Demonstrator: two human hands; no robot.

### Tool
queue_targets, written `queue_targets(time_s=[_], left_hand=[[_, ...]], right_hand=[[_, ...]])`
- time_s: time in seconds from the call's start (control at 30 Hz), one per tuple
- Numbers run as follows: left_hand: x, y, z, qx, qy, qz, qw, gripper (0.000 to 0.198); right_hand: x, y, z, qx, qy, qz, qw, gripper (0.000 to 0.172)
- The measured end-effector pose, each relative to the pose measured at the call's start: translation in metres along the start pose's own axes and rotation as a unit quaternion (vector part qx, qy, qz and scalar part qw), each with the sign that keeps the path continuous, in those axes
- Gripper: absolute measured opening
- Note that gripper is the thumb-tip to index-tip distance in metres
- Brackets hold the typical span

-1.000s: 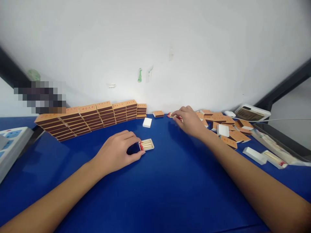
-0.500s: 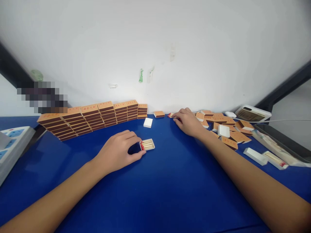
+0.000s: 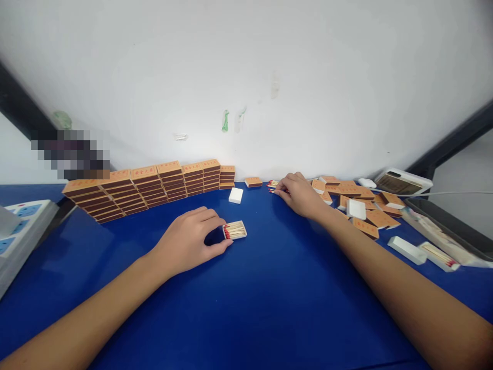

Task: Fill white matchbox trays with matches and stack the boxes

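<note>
My left hand (image 3: 192, 239) grips a white matchbox tray (image 3: 242, 231) by its left end, thumb below and fingers above. Red-headed matches (image 3: 233, 229) lie in the tray, heads toward the hand. At the foot of the wall, my right hand (image 3: 298, 194) is closed in a pinch on loose matches (image 3: 272, 184), whose red heads stick out left of the fingertips. The rest of that small pile is hidden behind the hand. Between the hands, farther back, are a plain white tray (image 3: 236, 195) and a single orange matchbox (image 3: 253, 181).
Stacked matchboxes (image 3: 146, 185) form a row along the wall at left. Loose matchboxes (image 3: 379, 217) are heaped at right, near a white tray (image 3: 407, 250), another with matches (image 3: 439, 256), and a dark phone-like slab (image 3: 450, 226). A power strip (image 3: 33, 226) sits far left.
My right fingers have shifted slightly at the match pile, and a match now shows beside the fingertips. My left hand keeps its hold on the tray. The view has moved slightly.
</note>
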State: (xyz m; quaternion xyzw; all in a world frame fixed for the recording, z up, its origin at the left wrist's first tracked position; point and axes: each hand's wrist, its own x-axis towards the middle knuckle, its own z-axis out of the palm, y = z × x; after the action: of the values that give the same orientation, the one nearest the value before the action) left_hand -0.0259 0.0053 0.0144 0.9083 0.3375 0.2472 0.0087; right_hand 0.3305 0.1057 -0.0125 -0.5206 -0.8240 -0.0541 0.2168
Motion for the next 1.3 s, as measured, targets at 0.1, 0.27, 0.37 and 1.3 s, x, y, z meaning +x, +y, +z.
queue_targets(time_s=[0.1,0.27,0.37,1.3], left_hand=[[0.000,0.000,0.000,0.000,0.000,0.001,1.000,0.026],[0.000,0.001,0.000,0.000,-0.002,0.000,1.000,0.026],[0.000,0.001,0.000,-0.001,-0.003,-0.002,1.000,0.026],[0.001,0.001,0.001,0.007,0.009,0.008,1.000,0.023]], right_hand=[[0.000,-0.001,-0.001,-0.003,0.000,-0.003,1.000,0.016],[0.000,-0.003,-0.001,-0.007,-0.013,-0.002,1.000,0.017],[0.000,-0.004,-0.001,-0.005,-0.020,0.003,1.000,0.018],[-0.033,-0.147,-0.028,0.008,-0.048,-0.204,0.978,0.021]])
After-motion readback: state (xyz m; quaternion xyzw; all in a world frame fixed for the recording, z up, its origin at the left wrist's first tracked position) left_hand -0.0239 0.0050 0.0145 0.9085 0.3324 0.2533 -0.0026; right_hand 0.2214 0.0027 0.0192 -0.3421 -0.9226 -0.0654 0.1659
